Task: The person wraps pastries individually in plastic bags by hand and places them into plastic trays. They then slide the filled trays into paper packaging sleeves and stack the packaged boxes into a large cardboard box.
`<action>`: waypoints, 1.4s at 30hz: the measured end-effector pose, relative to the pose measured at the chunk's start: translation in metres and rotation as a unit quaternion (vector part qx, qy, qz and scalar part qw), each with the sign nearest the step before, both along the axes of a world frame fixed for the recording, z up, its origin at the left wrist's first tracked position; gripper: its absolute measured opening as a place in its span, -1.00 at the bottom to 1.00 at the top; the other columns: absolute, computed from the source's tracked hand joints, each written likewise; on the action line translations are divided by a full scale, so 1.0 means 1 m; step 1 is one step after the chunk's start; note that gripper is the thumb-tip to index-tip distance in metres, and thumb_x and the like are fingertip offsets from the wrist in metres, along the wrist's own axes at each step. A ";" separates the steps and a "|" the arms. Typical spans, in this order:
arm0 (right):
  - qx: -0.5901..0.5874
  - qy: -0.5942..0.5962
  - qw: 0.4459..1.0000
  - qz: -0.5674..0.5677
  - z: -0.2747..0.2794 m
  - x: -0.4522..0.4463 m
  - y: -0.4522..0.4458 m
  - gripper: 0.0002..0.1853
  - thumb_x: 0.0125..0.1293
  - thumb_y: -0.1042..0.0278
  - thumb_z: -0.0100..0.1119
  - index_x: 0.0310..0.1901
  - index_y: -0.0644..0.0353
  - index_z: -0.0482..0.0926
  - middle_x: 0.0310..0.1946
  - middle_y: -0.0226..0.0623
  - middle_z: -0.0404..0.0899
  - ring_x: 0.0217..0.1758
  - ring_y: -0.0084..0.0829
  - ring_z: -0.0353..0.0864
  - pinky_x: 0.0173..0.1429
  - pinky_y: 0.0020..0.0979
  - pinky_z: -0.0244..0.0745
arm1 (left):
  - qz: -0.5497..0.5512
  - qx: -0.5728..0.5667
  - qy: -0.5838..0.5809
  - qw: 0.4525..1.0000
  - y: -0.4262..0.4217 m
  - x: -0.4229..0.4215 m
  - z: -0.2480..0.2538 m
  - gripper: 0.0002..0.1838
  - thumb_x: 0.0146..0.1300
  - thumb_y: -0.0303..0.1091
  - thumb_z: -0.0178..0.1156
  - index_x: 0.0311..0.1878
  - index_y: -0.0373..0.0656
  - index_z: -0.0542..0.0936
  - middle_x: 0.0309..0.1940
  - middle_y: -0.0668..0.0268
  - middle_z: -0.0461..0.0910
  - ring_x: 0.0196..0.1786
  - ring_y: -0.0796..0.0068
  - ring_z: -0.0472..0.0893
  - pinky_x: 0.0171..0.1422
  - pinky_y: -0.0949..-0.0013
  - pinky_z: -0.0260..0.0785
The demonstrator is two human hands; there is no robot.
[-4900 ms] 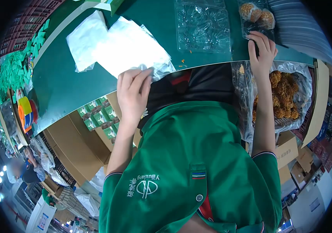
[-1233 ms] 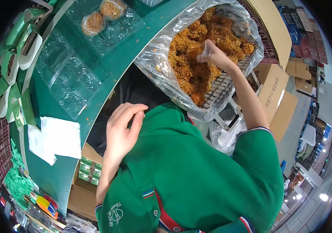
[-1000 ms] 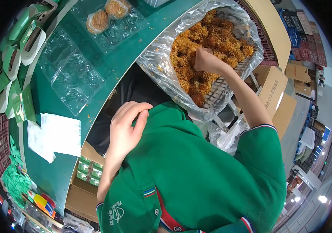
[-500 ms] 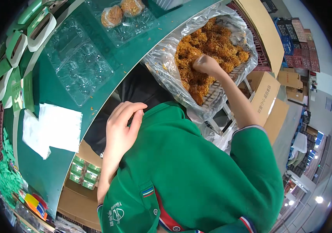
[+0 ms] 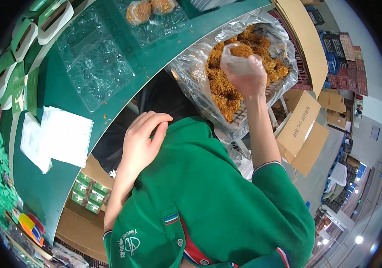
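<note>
My right hand (image 5: 254,80) is closed around a brown, floss-coated bun (image 5: 241,50), with a thin, translucent plastic piece (image 5: 234,63) between palm and bun. It is raised just above a crate with a clear plastic liner (image 5: 191,67), where many similar floss-coated buns (image 5: 222,96) lie heaped. Against the front of the green shirt (image 5: 217,192), my left hand (image 5: 141,140) rests with its fingers stretched out and nothing in it. On the green table, a clear plastic tray (image 5: 168,27) carries two buns (image 5: 138,12) in pale wrappers.
Another clear tray (image 5: 99,67) lies opened out on the table (image 5: 34,178). White sheets (image 5: 68,136) lie near its edge. Green cartons (image 5: 25,85) stand along the far left. An open cardboard box (image 5: 300,120) is beyond the crate; small green packs (image 5: 90,194) sit below the table.
My right hand has come up out of the heap and turned palm upward, now showing a bun in it. My left hand stays nearly in place. The whole view has shifted slightly.
</note>
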State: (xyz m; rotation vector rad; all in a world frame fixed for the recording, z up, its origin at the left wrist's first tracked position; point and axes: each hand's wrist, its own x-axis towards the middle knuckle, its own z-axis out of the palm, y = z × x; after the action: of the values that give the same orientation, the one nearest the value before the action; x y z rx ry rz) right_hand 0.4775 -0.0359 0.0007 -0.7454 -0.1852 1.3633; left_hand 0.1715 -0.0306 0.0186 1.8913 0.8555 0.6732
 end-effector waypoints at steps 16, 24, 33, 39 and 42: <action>0.141 -0.005 0.971 0.191 0.036 -0.140 0.047 -0.91 0.21 0.49 0.08 -0.27 0.15 0.39 -0.15 0.01 0.64 -0.12 -0.22 0.66 -0.14 -0.28 0.62 | 0.041 -0.341 -0.322 0.882 0.013 0.004 -0.002 -0.32 0.36 0.02 0.15 0.34 -0.28 0.23 0.10 0.17 0.45 -0.04 0.42 0.52 0.05 0.37 0.37; 0.156 -0.076 0.964 0.201 0.042 -0.165 0.047 -0.75 0.01 0.74 -0.12 -0.51 0.08 0.16 -0.60 -0.31 0.43 -0.51 -0.46 0.41 -0.46 -0.45 0.38 | 0.131 -0.354 -0.316 0.870 0.011 -0.004 0.002 -0.34 0.19 -0.12 0.35 0.23 -0.24 0.29 -0.16 0.26 0.51 -0.23 0.48 0.52 -0.23 0.47 0.34; 0.214 -0.246 0.933 0.148 0.070 -0.103 0.054 -0.81 0.16 0.52 0.12 -0.17 0.17 0.43 -0.35 -0.35 0.48 -0.14 -0.42 0.42 0.04 -0.32 0.33 | 0.169 -0.537 -0.434 0.703 0.007 -0.042 -0.013 -0.39 0.13 0.02 0.26 0.07 -0.27 0.44 -0.21 0.24 0.57 -0.38 0.48 0.53 -0.46 0.49 0.33; 0.097 -0.390 0.829 0.389 0.058 -0.168 0.022 -0.61 0.18 0.37 0.25 0.06 0.27 0.55 -0.14 -0.31 0.61 -0.01 -0.48 0.56 0.07 -0.41 0.47 | 0.079 -0.662 -0.426 0.611 0.010 -0.025 0.001 -0.45 0.27 0.15 0.04 -0.03 -0.22 0.47 -0.43 0.24 0.52 -0.63 0.63 0.40 -0.65 0.58 0.25; 0.160 -0.460 0.812 0.322 0.050 -0.172 0.034 -0.85 0.30 0.36 0.17 -0.27 0.26 0.63 -0.38 -0.29 0.63 -0.30 -0.45 0.62 -0.24 -0.41 0.48 | -0.070 -0.649 -0.468 0.595 0.014 -0.026 0.000 -0.45 0.34 0.20 0.00 -0.05 -0.18 0.45 -0.42 0.21 0.52 -0.59 0.65 0.43 -0.65 0.61 0.22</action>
State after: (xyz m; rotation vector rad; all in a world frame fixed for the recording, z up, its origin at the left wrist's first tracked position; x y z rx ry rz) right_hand 0.3051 -0.0024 0.0503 -1.0532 -1.5233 1.4202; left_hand 0.1450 -0.0167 0.0185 0.1108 0.2321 0.5379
